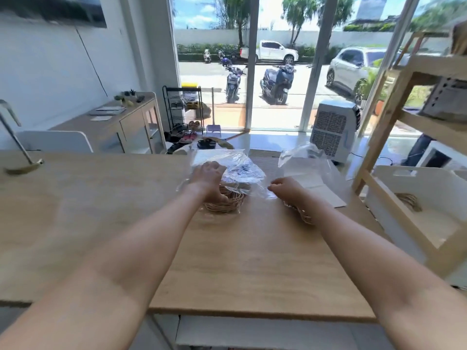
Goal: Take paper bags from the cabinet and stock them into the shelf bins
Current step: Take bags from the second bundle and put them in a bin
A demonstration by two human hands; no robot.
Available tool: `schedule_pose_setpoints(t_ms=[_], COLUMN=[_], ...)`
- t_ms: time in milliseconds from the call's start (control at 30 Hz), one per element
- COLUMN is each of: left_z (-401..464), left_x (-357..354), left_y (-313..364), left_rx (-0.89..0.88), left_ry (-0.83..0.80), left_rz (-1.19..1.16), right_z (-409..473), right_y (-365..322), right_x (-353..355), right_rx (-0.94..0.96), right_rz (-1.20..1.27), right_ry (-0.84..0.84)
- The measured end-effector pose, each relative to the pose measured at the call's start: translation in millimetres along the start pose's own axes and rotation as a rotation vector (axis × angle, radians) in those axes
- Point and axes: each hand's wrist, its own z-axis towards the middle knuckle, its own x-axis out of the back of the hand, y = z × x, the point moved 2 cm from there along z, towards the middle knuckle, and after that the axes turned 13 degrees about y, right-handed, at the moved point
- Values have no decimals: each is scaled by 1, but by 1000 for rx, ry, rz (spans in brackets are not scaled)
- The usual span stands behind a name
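Note:
Two packs of white paper bags with twisted brown handles lie on the wooden table (252, 261), each in clear plastic wrap. My left hand (209, 180) grips the near end of the left pack (227, 170), fingers curled over its handles (225, 203). My right hand (285, 186) pinches the loose plastic between the packs, and its wrist covers the handles (304, 215) of the right pack (308, 175). At the right a wooden shelf (394, 97) holds a white bin (409, 188) with bag handles showing inside.
A brass lamp base (24, 168) stands at the table's left. Beyond the table are a low wooden cabinet (126, 125), a shoe rack (183, 109) and a white air cooler (333, 127) before the glass doors. The shelf's post (374, 147) stands close to the right pack.

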Motion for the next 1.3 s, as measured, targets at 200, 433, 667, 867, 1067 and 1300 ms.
schedule_pose_setpoints(t_ms=[200, 433, 667, 867, 1067, 1300], left_z=[24, 50, 77, 89, 94, 99], left_x=[-22, -15, 4, 4, -2, -21], left_y=[-11, -28, -58, -88, -116, -131], left_rx=[-68, -96, 39, 336, 577, 1028], left_ry=[50, 149, 340, 379, 441, 407], left_rz=[6, -153, -313, -588, -818, -1243], right_z=[41, 66, 86, 96, 103, 107], right_y=[-9, -27, -69, -83, -91, -94], right_x=[-22, -22, -6, -20, -50, -83], right_rx=[-356, -711, -647, -675, -647, -514], right_rz=[312, 765, 1076, 1032, 790, 355], right_ry=[-138, -231, -146, -99, -81, -188])
